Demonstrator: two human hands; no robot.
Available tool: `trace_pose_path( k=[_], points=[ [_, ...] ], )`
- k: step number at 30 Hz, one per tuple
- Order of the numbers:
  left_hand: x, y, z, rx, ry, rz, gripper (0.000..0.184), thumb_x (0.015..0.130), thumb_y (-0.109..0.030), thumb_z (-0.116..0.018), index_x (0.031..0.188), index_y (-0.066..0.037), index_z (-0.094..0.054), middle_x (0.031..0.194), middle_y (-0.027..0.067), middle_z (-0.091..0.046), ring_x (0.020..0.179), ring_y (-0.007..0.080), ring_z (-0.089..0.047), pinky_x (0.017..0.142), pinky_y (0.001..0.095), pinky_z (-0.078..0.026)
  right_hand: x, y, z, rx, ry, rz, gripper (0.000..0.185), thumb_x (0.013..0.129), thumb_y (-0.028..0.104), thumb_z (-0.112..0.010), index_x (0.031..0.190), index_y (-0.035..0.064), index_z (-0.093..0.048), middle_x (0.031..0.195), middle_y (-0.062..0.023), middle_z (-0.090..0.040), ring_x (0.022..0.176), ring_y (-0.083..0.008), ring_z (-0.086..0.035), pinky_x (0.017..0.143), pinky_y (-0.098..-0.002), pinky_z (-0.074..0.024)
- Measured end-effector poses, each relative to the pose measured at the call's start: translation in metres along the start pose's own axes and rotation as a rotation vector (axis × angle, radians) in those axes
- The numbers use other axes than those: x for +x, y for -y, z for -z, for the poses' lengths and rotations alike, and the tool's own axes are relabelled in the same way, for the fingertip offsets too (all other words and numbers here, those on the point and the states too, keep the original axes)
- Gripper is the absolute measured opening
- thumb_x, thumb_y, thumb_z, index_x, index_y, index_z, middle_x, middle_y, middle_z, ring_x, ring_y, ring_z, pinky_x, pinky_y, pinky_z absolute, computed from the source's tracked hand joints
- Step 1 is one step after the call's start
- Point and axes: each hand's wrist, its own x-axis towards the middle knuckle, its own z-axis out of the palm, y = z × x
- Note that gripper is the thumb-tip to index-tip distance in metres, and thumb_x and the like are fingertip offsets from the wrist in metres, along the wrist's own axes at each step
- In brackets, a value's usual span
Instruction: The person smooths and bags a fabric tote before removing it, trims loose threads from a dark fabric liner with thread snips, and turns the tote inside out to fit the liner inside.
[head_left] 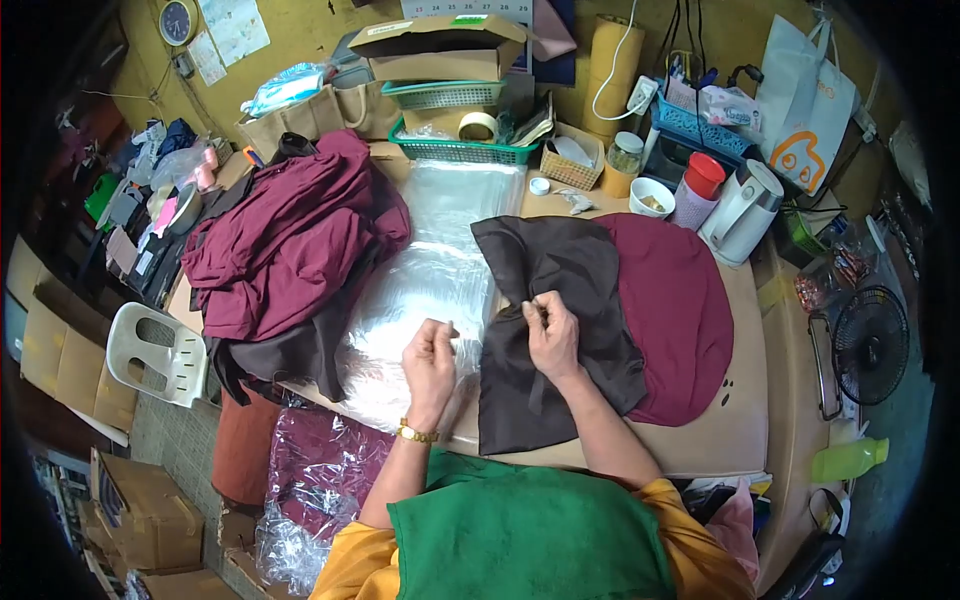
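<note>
A garment of black cloth (590, 270) and maroon cloth (675, 320) lies spread on the table in front of me. My right hand (552, 335) is closed in a pinch at a folded edge of the black cloth. To its left, my left hand (433, 365) has its fingers curled shut above clear plastic bags (420, 290); whatever they hold, if anything, is too small to make out. A gold watch (418, 432) circles my left wrist. Left of the plastic bags, more maroon and black garments (290, 240) are heaped.
Green baskets (460, 150) with a tape roll (478, 127) stand at the back. A white kettle (742, 212), a red cup (704, 175) and a white bowl (652, 198) line the back right. A fan (870, 345) is at right; a white plastic stool (158, 350) stands left.
</note>
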Motion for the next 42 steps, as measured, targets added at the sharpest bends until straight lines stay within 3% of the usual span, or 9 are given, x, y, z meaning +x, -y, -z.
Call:
trace_pose_path(
  k=[7, 9, 13, 15, 22, 26, 29, 34, 42],
  points=[
    [0.018, 0.013, 0.020, -0.251, 0.151, 0.227, 0.020, 0.097, -0.023, -0.061, 0.100, -0.004, -0.058, 0.090, -0.0007, -0.060, 0.065, 0.0040, -0.045, 0.060, 0.0208, -0.041, 0.006, -0.016, 0.011, 0.001, -0.060, -0.036, 0.019, 0.095, 0.017, -0.062, 0.088, 0.0019, -0.052, 0.070, -0.0146, -0.058, 0.063, -0.0329, -0.060, 0.059, -0.0406, -0.0451],
    [0.017, 0.010, 0.004, -0.131, 0.306, 0.155, 0.050, 0.088, -0.025, -0.073, 0.128, -0.002, -0.054, 0.107, 0.0043, -0.062, 0.068, 0.0060, -0.047, 0.064, 0.0221, -0.044, 0.005, -0.011, 0.010, 0.001, -0.029, -0.021, 0.020, 0.095, 0.018, -0.062, 0.088, 0.0022, -0.052, 0.070, -0.0150, -0.058, 0.063, -0.0343, -0.060, 0.059, -0.0414, -0.0451],
    [0.017, -0.010, -0.019, 0.013, 0.395, 0.041, 0.032, 0.088, -0.018, -0.072, 0.114, -0.001, -0.066, 0.094, 0.0019, -0.067, 0.065, 0.0048, -0.050, 0.063, 0.0213, -0.044, 0.002, -0.006, 0.009, -0.025, -0.011, 0.067, 0.020, 0.094, 0.018, -0.062, 0.088, 0.0030, -0.051, 0.071, -0.0162, -0.058, 0.066, -0.0380, -0.060, 0.059, -0.0437, -0.0453],
    [0.019, -0.001, -0.027, -0.268, 0.400, 0.290, 0.021, 0.090, -0.018, -0.072, 0.102, 0.000, -0.071, 0.076, -0.0009, -0.065, 0.060, 0.0028, -0.051, 0.055, 0.0197, -0.042, 0.001, -0.009, 0.009, -0.031, -0.012, 0.080, 0.020, 0.095, 0.017, -0.062, 0.088, 0.0026, -0.050, 0.071, -0.0151, -0.057, 0.063, -0.0350, -0.059, 0.059, -0.0416, -0.0447],
    [0.016, 0.005, -0.006, -0.380, 0.398, 0.429, 0.016, 0.094, -0.020, -0.067, 0.090, -0.004, -0.066, 0.066, -0.0034, -0.060, 0.055, 0.0012, -0.052, 0.046, 0.0166, -0.036, 0.000, -0.007, 0.009, -0.028, 0.012, 0.080, 0.021, 0.093, 0.016, -0.064, 0.087, 0.0025, -0.049, 0.069, -0.0137, -0.055, 0.061, -0.0305, -0.057, 0.058, -0.0398, -0.0441],
    [0.012, 0.020, -0.002, -0.507, 0.434, 0.426, 0.018, 0.096, -0.022, -0.065, 0.094, -0.005, -0.063, 0.074, -0.0008, -0.062, 0.056, 0.0028, -0.053, 0.047, 0.0164, -0.037, 0.000, 0.003, 0.010, -0.002, 0.104, 0.028, 0.023, 0.092, 0.019, -0.067, 0.090, 0.0024, -0.051, 0.075, -0.0141, -0.057, 0.066, -0.0300, -0.060, 0.061, -0.0402, -0.0467],
    [0.010, 0.017, -0.001, -0.785, 0.380, 0.526, 0.020, 0.098, -0.023, -0.061, 0.095, -0.003, -0.061, 0.084, 0.0030, -0.063, 0.063, 0.0074, -0.061, 0.053, 0.0176, -0.048, 0.005, 0.039, 0.020, -0.040, 0.147, -0.004, 0.029, 0.086, 0.024, -0.072, 0.102, 0.0045, -0.058, 0.099, -0.0142, -0.061, 0.080, -0.0323, -0.065, 0.069, -0.0439, -0.0508],
    [0.008, 0.008, 0.009, -0.985, 0.370, 0.687, 0.019, 0.101, -0.019, -0.053, 0.100, -0.001, -0.054, 0.099, 0.0144, -0.065, 0.089, 0.0220, -0.071, 0.079, 0.0281, -0.061, 0.003, 0.066, 0.029, -0.212, 0.246, 0.145, 0.028, 0.079, 0.018, -0.075, 0.102, 0.0076, -0.062, 0.091, -0.0079, -0.055, 0.074, -0.0295, -0.063, 0.068, -0.0410, -0.0503],
    [0.005, -0.005, 0.011, -0.820, 0.401, 0.517, 0.018, 0.102, -0.021, -0.052, 0.101, -0.003, -0.050, 0.105, 0.0140, -0.064, 0.091, 0.0238, -0.070, 0.083, 0.0331, -0.060, 0.008, 0.093, 0.038, -0.281, 0.175, 0.298, 0.027, 0.069, 0.007, -0.080, 0.088, 0.0057, -0.061, 0.083, -0.0061, -0.057, 0.067, -0.0258, -0.062, 0.059, -0.0370, -0.0482]
  ],
)
